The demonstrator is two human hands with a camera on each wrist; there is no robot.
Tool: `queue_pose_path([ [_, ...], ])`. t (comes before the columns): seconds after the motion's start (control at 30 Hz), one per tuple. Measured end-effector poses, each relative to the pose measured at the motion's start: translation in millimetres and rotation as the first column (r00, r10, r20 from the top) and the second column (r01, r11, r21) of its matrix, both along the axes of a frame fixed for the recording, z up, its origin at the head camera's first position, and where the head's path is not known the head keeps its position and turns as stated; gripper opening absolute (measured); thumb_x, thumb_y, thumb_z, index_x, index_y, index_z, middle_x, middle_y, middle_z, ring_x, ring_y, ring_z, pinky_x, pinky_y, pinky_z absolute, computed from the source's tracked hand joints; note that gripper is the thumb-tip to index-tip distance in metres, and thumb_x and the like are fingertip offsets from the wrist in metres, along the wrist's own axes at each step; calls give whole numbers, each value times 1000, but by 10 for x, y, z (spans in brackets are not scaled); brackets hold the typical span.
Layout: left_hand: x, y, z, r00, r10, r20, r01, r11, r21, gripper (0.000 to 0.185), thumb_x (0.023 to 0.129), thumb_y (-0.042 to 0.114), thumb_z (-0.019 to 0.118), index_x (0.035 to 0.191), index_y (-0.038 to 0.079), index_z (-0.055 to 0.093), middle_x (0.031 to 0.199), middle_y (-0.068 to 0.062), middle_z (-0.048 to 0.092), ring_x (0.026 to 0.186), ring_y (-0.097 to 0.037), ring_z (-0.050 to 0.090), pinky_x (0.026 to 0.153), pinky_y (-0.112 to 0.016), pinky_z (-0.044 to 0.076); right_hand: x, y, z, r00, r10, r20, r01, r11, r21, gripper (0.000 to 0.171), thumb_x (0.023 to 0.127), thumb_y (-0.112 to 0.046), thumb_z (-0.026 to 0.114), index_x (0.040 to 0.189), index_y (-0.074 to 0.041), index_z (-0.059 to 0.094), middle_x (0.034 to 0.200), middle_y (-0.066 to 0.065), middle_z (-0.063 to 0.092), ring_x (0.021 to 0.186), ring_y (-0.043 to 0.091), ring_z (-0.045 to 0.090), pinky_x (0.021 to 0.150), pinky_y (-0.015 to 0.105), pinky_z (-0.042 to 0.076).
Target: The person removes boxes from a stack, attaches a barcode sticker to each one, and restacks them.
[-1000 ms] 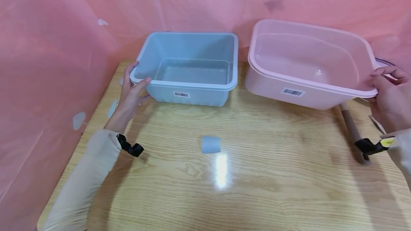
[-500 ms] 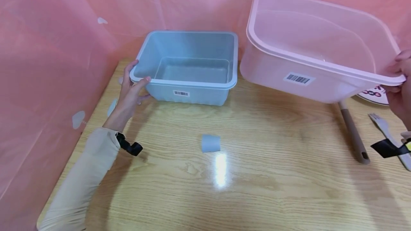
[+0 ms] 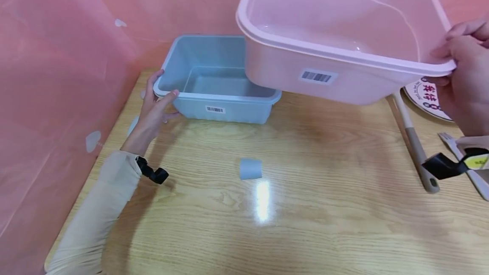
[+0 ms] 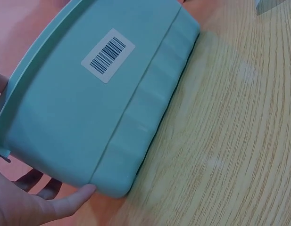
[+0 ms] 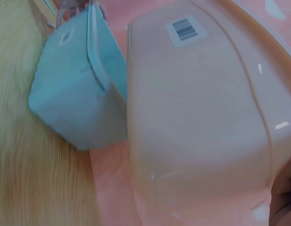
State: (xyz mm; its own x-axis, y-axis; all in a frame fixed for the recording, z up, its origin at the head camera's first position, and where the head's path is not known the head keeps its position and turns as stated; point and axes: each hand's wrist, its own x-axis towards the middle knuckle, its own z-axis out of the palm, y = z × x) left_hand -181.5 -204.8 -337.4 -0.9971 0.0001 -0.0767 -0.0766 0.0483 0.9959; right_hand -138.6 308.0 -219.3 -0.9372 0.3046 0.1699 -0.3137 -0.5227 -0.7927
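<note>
A light-blue plastic storage bin point(image 3: 244, 113) stands on the wooden table toward the back. My left hand point(image 3: 150, 107) grips its near left corner, thumb on the rim and other fingers round the side. The left wrist view shows the blue bin's barcoded wall point(image 4: 65, 113). My right hand point(image 3: 467, 71) pinches the right end of a pink bin's rim. This pink bin point(image 3: 275, 63) hangs tilted in the air, its left end over the blue bin's right part and hiding some of it. In the right wrist view, the pink bin's underside point(image 5: 197, 108) fills most of the picture.
A small blue-grey piece point(image 3: 250, 169) lies mid-table. To the right are a long utensil with a brown handle point(image 3: 420, 156), its head hidden, a fork point(image 3: 448, 141) and a patterned plate point(image 3: 422, 96) partly covered by the right hand. Pink cloth point(image 3: 57, 96) lines the back and left.
My right hand has lifted the pink bin off the right side and carried it up and left over the blue bin, uncovering the plate and fork. The left hand and blue bin stay put.
</note>
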Motion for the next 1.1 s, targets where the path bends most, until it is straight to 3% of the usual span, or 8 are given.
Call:
queue_pose_path([
  [0.23,3,-8,-25,1000,1,1,-1,1000,0,65,95,25,61,143,48,25,155,-5,5,142,-34,22,98,-71,37,-109,-483,158,997,-58,50,52,992,111,18,84,21,43,74,7,48,54,11,53,30,16,43,26,23,27],
  [0.37,2,1,-44,1000,-6,8,6,1000,-6,64,95,26,61,143,49,25,156,-6,9,141,-35,25,98,-70,38,-165,-742,187,997,-45,63,37,992,121,20,78,25,41,72,7,47,54,10,49,31,15,39,28,23,24],
  [0.67,24,6,-59,1000,10,24,-10,1000,4,64,95,24,61,142,50,26,155,-8,13,138,-36,30,98,-68,40,-328,-1313,175,995,-37,98,11,967,256,17,82,14,44,76,0,52,55,7,55,37,13,49,32,21,36],
  [1.1,-12,13,-45,999,-50,21,50,999,6,65,96,24,59,144,50,23,157,-5,14,140,-34,25,99,-67,40,-460,-1632,35,991,-47,123,2,940,340,13,83,6,49,76,-4,53,59,6,51,38,13,42,36,20,39],
])
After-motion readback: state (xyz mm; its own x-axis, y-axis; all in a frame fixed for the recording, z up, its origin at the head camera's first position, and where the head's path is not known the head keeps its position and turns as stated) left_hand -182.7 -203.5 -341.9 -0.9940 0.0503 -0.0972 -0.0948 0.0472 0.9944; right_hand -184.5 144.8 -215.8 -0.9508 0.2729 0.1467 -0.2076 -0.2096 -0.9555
